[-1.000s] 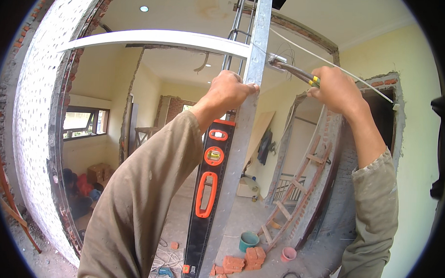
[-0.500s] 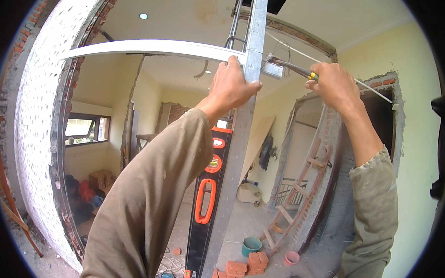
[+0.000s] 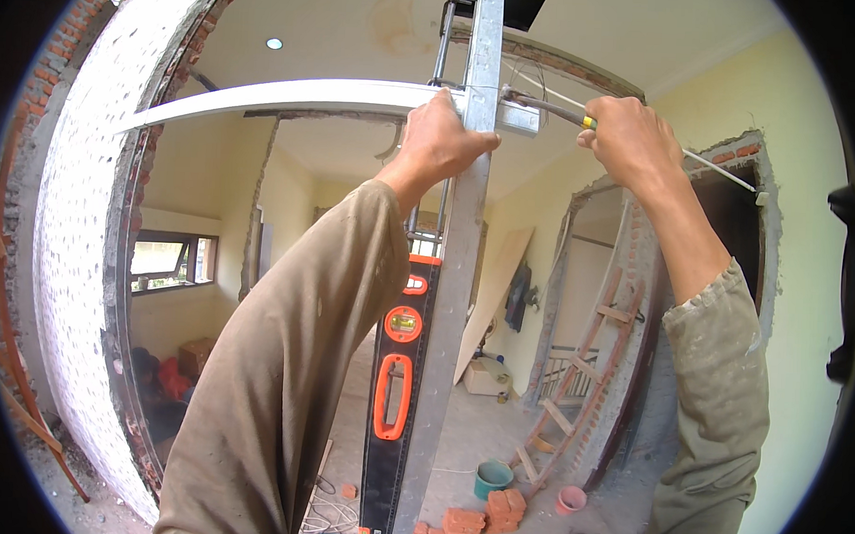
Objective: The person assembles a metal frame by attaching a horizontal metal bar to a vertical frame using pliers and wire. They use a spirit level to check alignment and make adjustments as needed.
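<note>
An upright galvanized metal post (image 3: 456,268) crosses a level light-metal bar (image 3: 292,94) at head height. My left hand (image 3: 439,140) is closed round the crossing, fingertips on the bar and thumb laid across the post. In my right hand (image 3: 634,142) is a pair of pincers (image 3: 551,107), its jaws close to the right side of the post. Thin tie wire (image 3: 538,78) shows near the jaws; its exact hold in them is too small to tell. Below my left hand, a long black spirit level (image 3: 399,398) with orange parts stands upright against the post.
Beyond stand a wooden ladder (image 3: 579,376), a green bucket (image 3: 493,478), a pink bucket (image 3: 571,500) and stacked bricks (image 3: 483,521). White cable (image 3: 329,518) lies on the floor. A white, pitted wall edge (image 3: 75,255) runs up at left. Steel rods (image 3: 445,42) rise behind the post.
My right hand and the pincers have shifted slightly left, bringing the jaws nearer the post. My left hand keeps its hold. The whole view has shifted a little.
</note>
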A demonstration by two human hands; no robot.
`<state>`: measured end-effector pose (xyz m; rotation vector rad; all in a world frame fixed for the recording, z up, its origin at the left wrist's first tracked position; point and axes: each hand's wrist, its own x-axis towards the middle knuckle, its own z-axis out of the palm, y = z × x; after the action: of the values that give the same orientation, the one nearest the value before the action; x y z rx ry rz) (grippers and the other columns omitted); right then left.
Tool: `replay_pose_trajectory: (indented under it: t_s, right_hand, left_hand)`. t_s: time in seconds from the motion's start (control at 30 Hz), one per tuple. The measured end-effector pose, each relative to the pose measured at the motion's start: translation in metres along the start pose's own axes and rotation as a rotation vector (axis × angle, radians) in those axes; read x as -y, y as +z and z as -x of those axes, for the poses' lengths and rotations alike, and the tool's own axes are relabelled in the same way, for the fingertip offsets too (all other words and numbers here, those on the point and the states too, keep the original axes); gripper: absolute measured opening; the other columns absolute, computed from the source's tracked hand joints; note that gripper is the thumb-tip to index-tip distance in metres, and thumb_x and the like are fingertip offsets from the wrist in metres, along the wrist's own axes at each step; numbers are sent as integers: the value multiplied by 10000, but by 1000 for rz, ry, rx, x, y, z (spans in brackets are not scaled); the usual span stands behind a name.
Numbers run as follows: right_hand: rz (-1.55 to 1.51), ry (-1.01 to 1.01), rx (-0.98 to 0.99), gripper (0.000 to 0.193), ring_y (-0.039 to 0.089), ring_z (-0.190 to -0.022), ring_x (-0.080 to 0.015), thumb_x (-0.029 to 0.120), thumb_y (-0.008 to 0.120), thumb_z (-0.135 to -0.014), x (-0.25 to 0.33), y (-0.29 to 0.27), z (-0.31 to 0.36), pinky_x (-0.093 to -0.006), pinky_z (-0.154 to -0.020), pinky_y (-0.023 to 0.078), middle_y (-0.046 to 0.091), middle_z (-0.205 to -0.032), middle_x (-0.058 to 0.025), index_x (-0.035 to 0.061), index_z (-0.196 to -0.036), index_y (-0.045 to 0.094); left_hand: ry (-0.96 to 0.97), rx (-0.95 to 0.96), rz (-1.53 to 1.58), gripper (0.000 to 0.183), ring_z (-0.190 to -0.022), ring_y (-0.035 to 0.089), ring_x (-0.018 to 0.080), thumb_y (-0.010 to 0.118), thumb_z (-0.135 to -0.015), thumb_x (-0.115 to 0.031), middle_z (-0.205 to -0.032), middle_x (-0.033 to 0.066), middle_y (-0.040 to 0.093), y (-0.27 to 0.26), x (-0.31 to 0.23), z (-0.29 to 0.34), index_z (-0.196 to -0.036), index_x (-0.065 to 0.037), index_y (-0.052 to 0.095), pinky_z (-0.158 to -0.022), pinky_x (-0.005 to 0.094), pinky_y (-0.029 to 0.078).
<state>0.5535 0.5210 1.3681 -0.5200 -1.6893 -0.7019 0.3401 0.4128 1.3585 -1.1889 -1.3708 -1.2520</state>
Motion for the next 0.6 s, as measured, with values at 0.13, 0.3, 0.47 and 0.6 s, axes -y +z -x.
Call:
replay_pose_trajectory:
  t_s: [0.13,0.3,0.47,0.6]
  right_hand:
    - [2,-2,-19,204,703,-943,-365,261,746,-888,0,1,-1,-485,-825,541,737,-926,-164,66,-943,723]
    - [3,4,-9,206,709,-948,-361,266,734,-898,-2,-1,-3,-477,-830,551,742,-946,-164,71,-964,738]
    - [16,-16,17,218,715,-970,-357,288,723,-911,-3,-7,-5,-467,-847,564,745,-972,-170,83,-980,754]
    - [-8,18,45,226,709,-966,-353,270,759,-882,-2,-9,-5,-472,-849,552,743,-965,-166,74,-995,744]
  left_hand:
    - [-11,-22,-138,776,-1011,714,299,797,-749,-403,-1057,269,707,-1,-2,-11,-1249,146,570,-912,362,555]
    - [28,3,-86,600,-1066,675,401,752,-763,-384,-1075,290,692,-1,-8,-26,-1154,54,624,-934,440,534]
    - [-25,-55,-283,527,-1039,663,405,695,-804,-368,-1097,242,680,7,-22,-29,-1141,35,660,-918,514,510]
    - [113,-366,-563,478,-1087,612,364,678,-838,-363,-1106,216,661,22,-26,-13,-1072,54,680,-958,527,436]
